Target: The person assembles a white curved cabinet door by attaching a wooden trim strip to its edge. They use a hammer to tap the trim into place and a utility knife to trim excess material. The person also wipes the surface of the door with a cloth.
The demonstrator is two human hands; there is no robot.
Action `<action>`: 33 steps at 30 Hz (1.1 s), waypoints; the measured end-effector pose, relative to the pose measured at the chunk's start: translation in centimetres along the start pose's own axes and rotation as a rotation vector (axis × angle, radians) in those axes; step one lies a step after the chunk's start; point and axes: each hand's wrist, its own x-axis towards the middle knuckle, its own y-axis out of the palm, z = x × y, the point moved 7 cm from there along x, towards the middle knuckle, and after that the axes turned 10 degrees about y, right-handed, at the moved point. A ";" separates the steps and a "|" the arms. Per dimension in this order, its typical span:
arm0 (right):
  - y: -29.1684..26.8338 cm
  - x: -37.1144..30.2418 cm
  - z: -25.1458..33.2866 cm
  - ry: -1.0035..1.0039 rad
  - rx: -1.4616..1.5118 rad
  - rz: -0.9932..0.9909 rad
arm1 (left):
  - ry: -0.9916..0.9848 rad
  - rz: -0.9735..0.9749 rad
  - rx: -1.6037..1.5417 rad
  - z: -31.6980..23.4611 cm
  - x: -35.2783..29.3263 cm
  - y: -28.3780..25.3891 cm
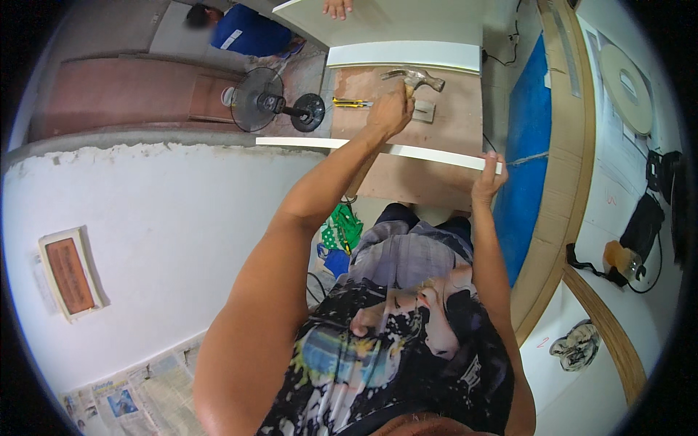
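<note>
A claw hammer (416,78) with a worn metal head is in my left hand (391,112), whose fingers wrap its handle close below the head. Most of the handle is hidden by the hand and forearm. My right hand (488,180) grips the right end of a long, narrow white strip (429,152). The strip crosses in front of me, passing beneath my left forearm. Under both hands lies a brown wooden work surface (454,94). A small square pale piece (424,111) sits on it beside my left hand, and a yellow cutter knife (352,103) lies left of that hand.
At the back stands a large pale panel (407,25), with another person's hand (337,7) on it. A black fan (265,102) stands left; beyond it, a person in blue (251,33) is low down. A white wall (167,218) flanks the left, a blue panel (527,109) the right.
</note>
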 end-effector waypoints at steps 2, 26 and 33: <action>0.2 0.1 -0.2 0.025 0.037 -0.009 | -0.030 -0.032 -0.035 2.6 -0.7 -1.0; -1.6 1.7 -2.2 -0.071 0.174 0.031 | -0.247 0.049 0.273 38.4 -12.0 -15.3; -2.4 3.1 -3.1 0.004 0.227 -0.073 | -0.259 -0.143 0.032 33.9 -11.7 -17.3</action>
